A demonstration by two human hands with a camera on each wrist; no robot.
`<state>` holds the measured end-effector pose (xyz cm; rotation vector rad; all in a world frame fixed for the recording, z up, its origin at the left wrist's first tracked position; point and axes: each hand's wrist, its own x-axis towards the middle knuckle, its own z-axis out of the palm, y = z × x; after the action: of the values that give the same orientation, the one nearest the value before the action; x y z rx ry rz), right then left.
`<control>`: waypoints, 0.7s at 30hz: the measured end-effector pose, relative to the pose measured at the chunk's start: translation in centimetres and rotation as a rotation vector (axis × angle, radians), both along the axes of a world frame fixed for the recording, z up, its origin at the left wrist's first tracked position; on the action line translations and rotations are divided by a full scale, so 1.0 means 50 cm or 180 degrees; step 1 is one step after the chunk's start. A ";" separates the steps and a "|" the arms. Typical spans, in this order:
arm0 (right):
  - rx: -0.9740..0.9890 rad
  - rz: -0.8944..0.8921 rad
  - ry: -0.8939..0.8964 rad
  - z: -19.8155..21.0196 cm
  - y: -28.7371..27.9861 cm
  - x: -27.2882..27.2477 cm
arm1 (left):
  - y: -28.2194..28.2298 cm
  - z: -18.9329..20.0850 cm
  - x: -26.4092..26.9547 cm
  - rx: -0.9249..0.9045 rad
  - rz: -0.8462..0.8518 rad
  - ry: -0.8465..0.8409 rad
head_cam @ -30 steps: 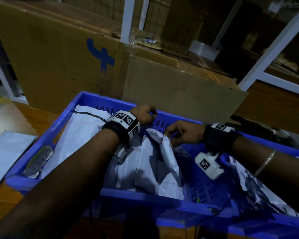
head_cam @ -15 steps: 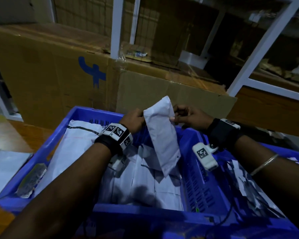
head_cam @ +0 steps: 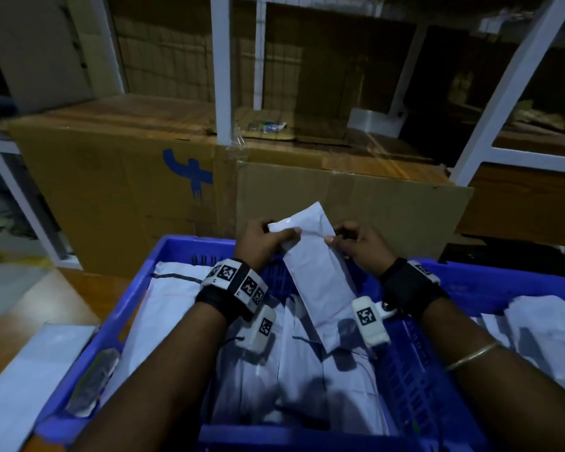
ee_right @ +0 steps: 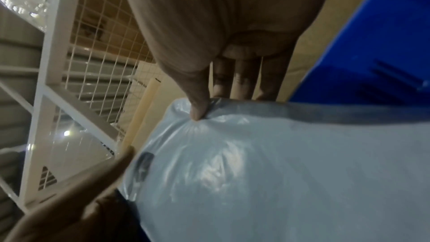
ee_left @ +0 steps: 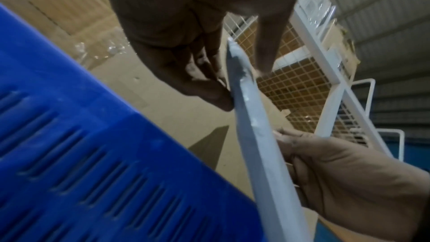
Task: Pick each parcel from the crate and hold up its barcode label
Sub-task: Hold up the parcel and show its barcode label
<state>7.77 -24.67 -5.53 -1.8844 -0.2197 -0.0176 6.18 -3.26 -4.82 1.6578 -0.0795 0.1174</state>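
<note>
**Parcel lifted above the crate, held at its upper end by both hands**

The parcel, a slim white poly mailer, hangs over the far part of the blue crate, its upper end raised above the far rim. The long axis runs steeply up and down, leaning slightly so that the top corner points up and away toward the cardboard box behind, while the lower end dangles just over the other white mailers lying in the crate. The left hand pinches the upper left edge, thumb on the near face and fingers behind; the right hand pinches the opposite edge in the same manner (its thumb visibly puckers the film in the right wrist view). The face turned toward the wearer is plain; no barcode label can be seen, so it probably sits on the far side. Risks, as judged from here: the glossy film may slip from so shallow a pinch during a turn, and the limp lower end may fold over and hide the label.
</note>
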 end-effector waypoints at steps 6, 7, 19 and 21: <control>0.0221 -0.0084 -0.0078 -0.038 0.010 -0.004 | 0.012 -0.028 0.022 -0.0097 0.0102 -0.0032; 0.0237 -0.0060 -0.0062 -0.044 0.010 -0.006 | 0.014 -0.026 0.022 -0.0166 0.0129 -0.0057; 0.0142 0.0133 -0.0535 -0.049 -0.009 -0.009 | 0.032 -0.003 0.023 -0.0306 0.0455 -0.0277; -0.0082 0.0078 -0.0804 -0.043 -0.009 -0.016 | 0.039 -0.004 0.025 -0.0287 0.0541 0.0009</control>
<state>6.96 -25.12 -7.67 -1.9030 -0.4171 -0.2379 7.42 -1.31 -5.02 1.5730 0.0683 0.2445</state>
